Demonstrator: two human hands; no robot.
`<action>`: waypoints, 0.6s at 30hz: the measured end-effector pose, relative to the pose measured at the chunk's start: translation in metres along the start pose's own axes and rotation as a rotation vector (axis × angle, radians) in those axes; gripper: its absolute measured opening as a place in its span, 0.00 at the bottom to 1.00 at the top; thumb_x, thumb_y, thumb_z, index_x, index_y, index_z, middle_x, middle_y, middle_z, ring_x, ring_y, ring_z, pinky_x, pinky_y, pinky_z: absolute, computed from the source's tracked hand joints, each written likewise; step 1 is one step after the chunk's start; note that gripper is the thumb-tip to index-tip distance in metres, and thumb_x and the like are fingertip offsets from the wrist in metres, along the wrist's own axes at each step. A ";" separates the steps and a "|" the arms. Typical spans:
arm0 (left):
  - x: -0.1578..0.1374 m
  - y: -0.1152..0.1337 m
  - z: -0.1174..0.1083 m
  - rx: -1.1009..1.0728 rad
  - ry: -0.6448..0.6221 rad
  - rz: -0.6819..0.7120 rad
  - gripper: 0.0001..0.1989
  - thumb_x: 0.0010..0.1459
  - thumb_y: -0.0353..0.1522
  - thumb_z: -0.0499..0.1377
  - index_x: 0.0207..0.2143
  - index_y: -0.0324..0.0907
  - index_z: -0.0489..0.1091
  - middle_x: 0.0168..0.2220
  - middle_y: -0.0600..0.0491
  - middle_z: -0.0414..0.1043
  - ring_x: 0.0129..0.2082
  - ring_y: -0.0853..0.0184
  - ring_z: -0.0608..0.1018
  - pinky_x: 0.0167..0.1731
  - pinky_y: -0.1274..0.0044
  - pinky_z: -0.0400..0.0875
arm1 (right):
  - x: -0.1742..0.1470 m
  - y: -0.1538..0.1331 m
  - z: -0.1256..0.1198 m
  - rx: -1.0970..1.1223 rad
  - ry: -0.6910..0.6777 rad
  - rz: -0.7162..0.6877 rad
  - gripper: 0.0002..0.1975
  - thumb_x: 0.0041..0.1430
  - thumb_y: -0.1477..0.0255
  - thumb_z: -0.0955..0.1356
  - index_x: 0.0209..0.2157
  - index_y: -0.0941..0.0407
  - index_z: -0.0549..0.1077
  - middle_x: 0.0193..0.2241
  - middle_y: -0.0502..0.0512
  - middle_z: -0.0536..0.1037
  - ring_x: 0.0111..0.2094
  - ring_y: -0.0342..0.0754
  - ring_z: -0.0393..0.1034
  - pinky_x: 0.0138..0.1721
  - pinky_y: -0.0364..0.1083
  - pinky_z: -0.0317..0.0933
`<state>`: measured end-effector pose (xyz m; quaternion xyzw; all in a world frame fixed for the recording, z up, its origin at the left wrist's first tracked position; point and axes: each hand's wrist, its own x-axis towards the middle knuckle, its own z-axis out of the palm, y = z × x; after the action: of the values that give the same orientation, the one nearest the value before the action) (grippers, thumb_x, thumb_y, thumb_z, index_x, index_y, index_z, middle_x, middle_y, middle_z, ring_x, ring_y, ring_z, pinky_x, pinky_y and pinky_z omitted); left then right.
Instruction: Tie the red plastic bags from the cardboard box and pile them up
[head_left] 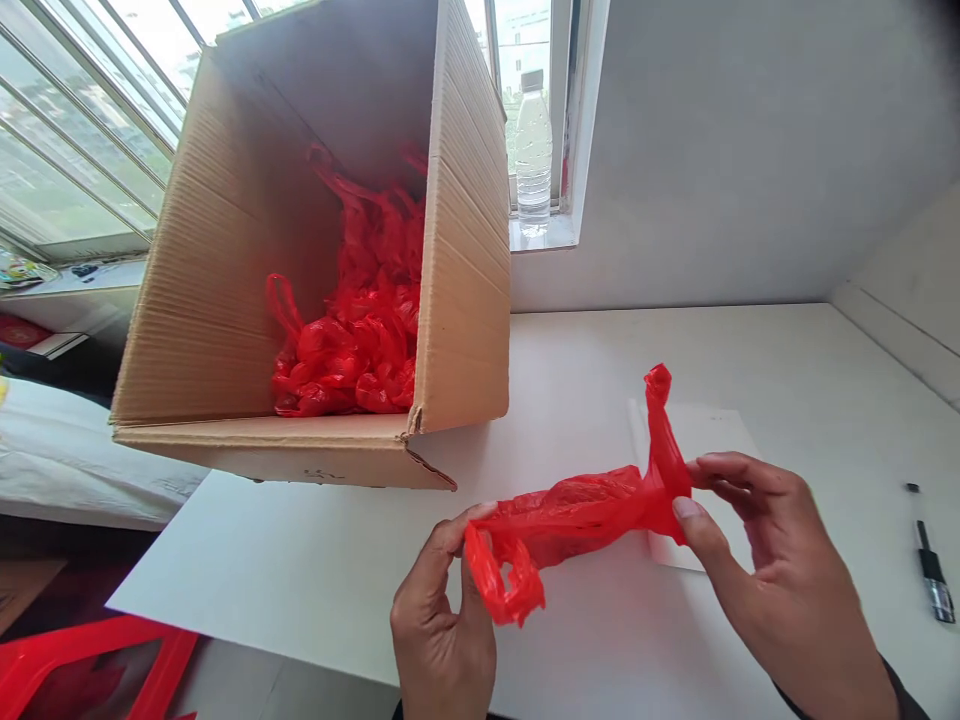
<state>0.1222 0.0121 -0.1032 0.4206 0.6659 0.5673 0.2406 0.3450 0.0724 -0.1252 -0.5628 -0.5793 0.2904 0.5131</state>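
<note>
Bag (577, 510), red plastic, is twisted into a rope and stretched between my two hands above the near edge of the table (787, 360); my left hand (442, 625) pinches its looped handle end between thumb and forefinger, the other fingers curled under and partly cut off by the bottom of the view; my right hand (772, 560) pinches the far end between thumb and fingers, with a knotted tail standing upright just above the grip; my right wrist runs out of view at the lower corner. Under the right hand a white sheet (712, 430) lies flat on the table, partly hidden by the bag and fingers. A box (457, 300) of cardboard sits at the table's far left corner, tipped so its open top faces me; inside lies a heap of red bags (352, 350), its depth hidden by the box wall. A bottle (533, 150) stands on the window sill beyond the box; whether it holds anything I cannot tell. A pen (932, 570) lies near the right edge. Below the left edge something red (82, 665) shows, cut off.
</note>
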 end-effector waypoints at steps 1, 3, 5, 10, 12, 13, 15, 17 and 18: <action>-0.002 0.003 0.001 -0.037 0.002 -0.039 0.11 0.61 0.40 0.61 0.43 0.50 0.78 0.39 0.52 0.78 0.35 0.66 0.77 0.36 0.78 0.72 | -0.005 -0.007 0.000 0.021 0.074 -0.109 0.16 0.59 0.71 0.71 0.48 0.48 0.69 0.45 0.52 0.73 0.46 0.48 0.71 0.42 0.45 0.70; -0.005 0.008 0.003 -0.095 0.013 -0.095 0.13 0.59 0.43 0.62 0.44 0.50 0.78 0.40 0.51 0.79 0.34 0.66 0.78 0.34 0.78 0.73 | -0.012 -0.021 0.002 0.066 0.061 -0.337 0.18 0.59 0.80 0.69 0.47 0.49 0.68 0.40 0.51 0.72 0.42 0.46 0.70 0.42 0.45 0.69; -0.007 0.010 0.006 -0.143 0.035 -0.151 0.14 0.58 0.44 0.63 0.44 0.49 0.78 0.40 0.51 0.79 0.33 0.66 0.78 0.29 0.79 0.73 | -0.014 -0.033 0.007 0.024 -0.126 -0.511 0.19 0.59 0.85 0.66 0.48 0.51 0.68 0.38 0.52 0.73 0.41 0.46 0.69 0.41 0.47 0.68; 0.003 -0.002 0.002 -0.287 -0.087 -0.047 0.11 0.58 0.42 0.63 0.34 0.45 0.78 0.33 0.51 0.76 0.30 0.65 0.78 0.27 0.80 0.73 | -0.009 -0.038 0.025 -0.247 -0.419 -0.675 0.12 0.63 0.84 0.64 0.45 0.59 0.72 0.36 0.55 0.77 0.39 0.49 0.69 0.43 0.53 0.65; 0.006 -0.008 0.001 -0.316 -0.134 0.020 0.09 0.57 0.41 0.64 0.31 0.45 0.76 0.28 0.53 0.74 0.27 0.68 0.76 0.27 0.81 0.72 | -0.009 -0.036 0.029 -0.272 -0.438 -0.670 0.10 0.63 0.84 0.64 0.40 0.59 0.73 0.30 0.53 0.76 0.33 0.48 0.69 0.39 0.52 0.64; 0.006 -0.010 0.001 -0.309 -0.119 0.012 0.09 0.57 0.40 0.64 0.30 0.45 0.75 0.27 0.55 0.72 0.25 0.70 0.74 0.25 0.82 0.70 | -0.009 -0.034 0.030 -0.289 -0.438 -0.661 0.09 0.63 0.83 0.63 0.39 0.58 0.73 0.29 0.53 0.76 0.32 0.48 0.69 0.37 0.51 0.63; 0.004 -0.011 0.003 -0.287 -0.067 -0.032 0.07 0.59 0.39 0.63 0.32 0.45 0.72 0.27 0.57 0.69 0.21 0.74 0.69 0.21 0.84 0.65 | -0.010 -0.032 0.030 -0.354 -0.436 -0.649 0.09 0.64 0.82 0.63 0.37 0.57 0.73 0.27 0.52 0.75 0.30 0.49 0.68 0.34 0.51 0.63; 0.001 -0.011 0.004 -0.317 -0.114 -0.050 0.08 0.59 0.40 0.62 0.35 0.46 0.71 0.28 0.57 0.69 0.21 0.74 0.68 0.21 0.84 0.64 | -0.011 -0.031 0.029 -0.462 -0.483 -0.628 0.10 0.65 0.81 0.61 0.36 0.56 0.73 0.26 0.52 0.75 0.29 0.49 0.69 0.33 0.51 0.63; 0.001 -0.011 0.003 -0.354 -0.176 -0.058 0.09 0.58 0.41 0.62 0.36 0.47 0.71 0.29 0.56 0.69 0.21 0.73 0.69 0.22 0.83 0.66 | -0.010 -0.029 0.029 -0.526 -0.518 -0.611 0.11 0.65 0.81 0.60 0.37 0.56 0.72 0.25 0.51 0.74 0.27 0.49 0.69 0.31 0.50 0.63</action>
<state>0.1210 0.0144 -0.1142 0.4003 0.5439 0.6295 0.3841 0.3063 0.0636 -0.1099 -0.3866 -0.8809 0.1005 0.2540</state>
